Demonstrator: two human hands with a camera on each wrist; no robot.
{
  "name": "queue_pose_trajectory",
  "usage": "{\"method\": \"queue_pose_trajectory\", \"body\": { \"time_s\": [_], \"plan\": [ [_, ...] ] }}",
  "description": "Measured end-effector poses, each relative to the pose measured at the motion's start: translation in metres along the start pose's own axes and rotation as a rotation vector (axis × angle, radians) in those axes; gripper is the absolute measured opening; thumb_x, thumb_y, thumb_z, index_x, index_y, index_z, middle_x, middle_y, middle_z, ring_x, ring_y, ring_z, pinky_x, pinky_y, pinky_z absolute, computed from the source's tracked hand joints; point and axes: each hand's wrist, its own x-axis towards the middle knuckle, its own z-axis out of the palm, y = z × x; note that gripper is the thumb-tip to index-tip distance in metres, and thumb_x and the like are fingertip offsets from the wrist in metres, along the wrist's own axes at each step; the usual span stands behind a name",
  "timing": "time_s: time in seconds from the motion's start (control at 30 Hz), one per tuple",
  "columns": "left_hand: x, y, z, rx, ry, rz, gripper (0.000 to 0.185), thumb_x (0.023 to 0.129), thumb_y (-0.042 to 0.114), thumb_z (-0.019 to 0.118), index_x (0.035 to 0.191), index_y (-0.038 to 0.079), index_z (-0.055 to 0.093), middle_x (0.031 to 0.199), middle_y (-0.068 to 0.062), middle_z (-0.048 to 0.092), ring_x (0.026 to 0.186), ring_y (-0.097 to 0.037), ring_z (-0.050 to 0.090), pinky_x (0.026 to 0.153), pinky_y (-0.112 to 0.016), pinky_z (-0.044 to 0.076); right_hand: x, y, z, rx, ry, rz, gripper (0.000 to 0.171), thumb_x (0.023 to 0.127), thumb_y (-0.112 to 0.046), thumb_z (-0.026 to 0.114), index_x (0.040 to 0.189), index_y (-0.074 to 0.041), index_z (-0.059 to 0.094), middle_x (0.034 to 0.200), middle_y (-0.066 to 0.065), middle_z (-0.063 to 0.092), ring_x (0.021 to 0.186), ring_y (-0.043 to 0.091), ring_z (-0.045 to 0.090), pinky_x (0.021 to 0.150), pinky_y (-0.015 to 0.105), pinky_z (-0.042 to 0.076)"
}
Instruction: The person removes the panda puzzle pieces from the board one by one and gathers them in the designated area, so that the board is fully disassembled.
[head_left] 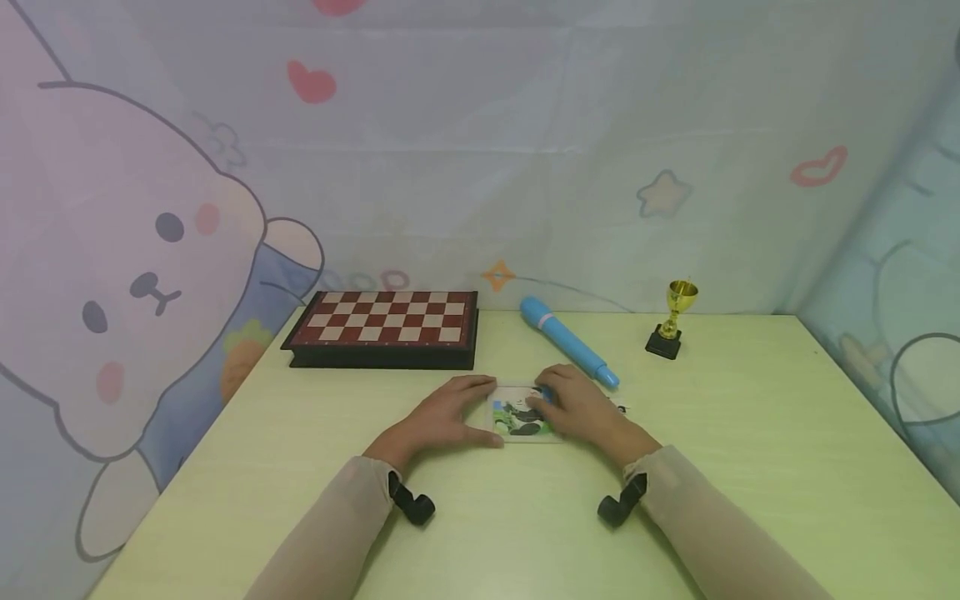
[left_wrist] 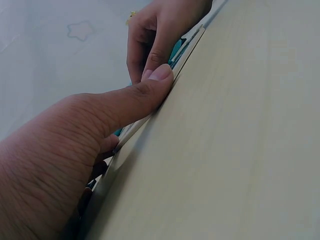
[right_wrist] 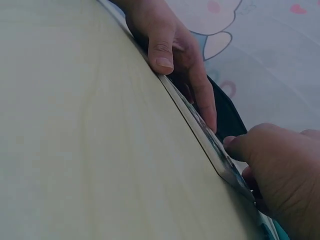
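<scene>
A flat, pale-framed picture board with a black-and-white panda on green lies on the table between the hands; its kind is unclear. My left hand grips its left part, thumb at the near edge and fingers at the far edge. In the left wrist view that thumb lies along the board's rim. Over the board's right part bends my right hand, thumb and fingers touching the picture. Its fingertips are partly hidden in both wrist views, so whether they pinch anything cannot be told. A small dark-and-white bit shows beyond the right hand.
Behind the left hand stands a closed chessboard box with a red-and-white checked top. A blue stick-shaped tube lies behind the right hand. Farther right is a small gold trophy cup on a black base. A printed cloth hangs behind the table.
</scene>
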Motion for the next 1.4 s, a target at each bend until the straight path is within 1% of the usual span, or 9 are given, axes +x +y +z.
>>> {"method": "queue_pose_trajectory", "body": {
  "time_s": [0.13,0.37,0.53,0.67,0.83,0.93,1.07,1.17,1.4],
  "plan": [
    [0.0005,0.0009,-0.0005,0.005,-0.002,-0.004,0.102,0.073,0.079,0.069,0.156,0.025,0.040,0.160,0.010,0.033,0.148,-0.017,0.027,0.117,-0.044,0.028,-0.0012,0.0025,-0.0017,-0.011,-0.022,-0.002,0.039,0.095,-0.035,0.070,0.116,-0.002,0.070,0.119,0.012,0.066,0.115,0.029,0.061,0.100,0.043,0.049],
    [0.0013,0.0019,-0.0009,0.004,-0.006,-0.014,0.103,0.073,0.079,0.069,0.156,0.026,0.040,0.160,0.011,0.033,0.147,-0.016,0.027,0.117,-0.044,0.029,-0.0002,0.0040,-0.0041,-0.019,-0.031,-0.034,0.032,0.096,-0.029,0.070,0.113,-0.002,0.073,0.117,0.013,0.069,0.115,0.032,0.063,0.100,0.045,0.049],
    [0.0005,0.0022,-0.0014,-0.002,-0.002,-0.013,0.102,0.073,0.079,0.069,0.156,0.026,0.041,0.160,0.010,0.033,0.147,-0.017,0.028,0.117,-0.045,0.029,0.0010,0.0036,-0.0046,-0.055,-0.047,-0.046,0.034,0.099,-0.030,0.067,0.115,0.000,0.073,0.118,0.014,0.070,0.116,0.031,0.063,0.102,0.044,0.049],
    [0.0001,0.0030,-0.0023,-0.009,0.008,-0.011,0.101,0.073,0.077,0.071,0.155,0.025,0.041,0.159,0.010,0.034,0.147,-0.018,0.028,0.117,-0.046,0.029,0.0021,0.0035,-0.0043,-0.076,-0.036,-0.064,0.029,0.102,-0.026,0.062,0.114,-0.002,0.073,0.115,0.012,0.071,0.113,0.030,0.064,0.101,0.043,0.049],
    [-0.0009,0.0052,-0.0026,-0.013,0.006,-0.005,0.101,0.074,0.074,0.073,0.155,0.022,0.042,0.159,0.007,0.034,0.148,-0.020,0.029,0.118,-0.047,0.028,0.0011,0.0007,-0.0053,-0.049,-0.051,-0.002,0.025,0.106,-0.020,0.053,0.111,-0.005,0.072,0.109,0.009,0.072,0.108,0.028,0.066,0.097,0.043,0.051],
    [-0.0013,0.0059,-0.0027,-0.009,0.003,-0.009,0.101,0.074,0.074,0.072,0.155,0.022,0.042,0.159,0.008,0.034,0.148,-0.019,0.028,0.118,-0.046,0.028,0.0001,-0.0012,-0.0064,-0.053,-0.023,0.002,0.023,0.106,-0.019,0.053,0.110,-0.005,0.071,0.107,0.008,0.070,0.106,0.027,0.065,0.095,0.043,0.052],
    [-0.0010,0.0057,-0.0032,0.000,-0.002,-0.018,0.101,0.074,0.075,0.072,0.156,0.024,0.041,0.160,0.010,0.033,0.148,-0.017,0.027,0.118,-0.044,0.027,-0.0006,-0.0028,-0.0075,-0.083,0.060,-0.048,0.018,0.103,-0.020,0.060,0.104,-0.007,0.073,0.097,0.004,0.063,0.090,0.019,0.061,0.082,0.034,0.053],
    [-0.0004,0.0053,-0.0036,0.013,-0.001,-0.019,0.100,0.075,0.075,0.071,0.156,0.024,0.041,0.159,0.010,0.033,0.148,-0.016,0.027,0.118,-0.043,0.028,-0.0005,-0.0035,-0.0077,-0.108,0.070,-0.027,0.019,0.102,-0.023,0.061,0.103,-0.010,0.075,0.090,0.000,0.059,0.080,0.014,0.056,0.073,0.030,0.051],
    [-0.0008,0.0044,-0.0030,0.011,-0.009,-0.019,0.102,0.074,0.077,0.070,0.156,0.025,0.040,0.160,0.010,0.032,0.148,-0.016,0.027,0.118,-0.043,0.028,0.0008,-0.0036,-0.0068,-0.088,0.017,0.049,0.025,0.105,-0.029,0.057,0.106,-0.012,0.074,0.095,0.001,0.071,0.089,0.020,0.068,0.082,0.038,0.056]
  ]
}}
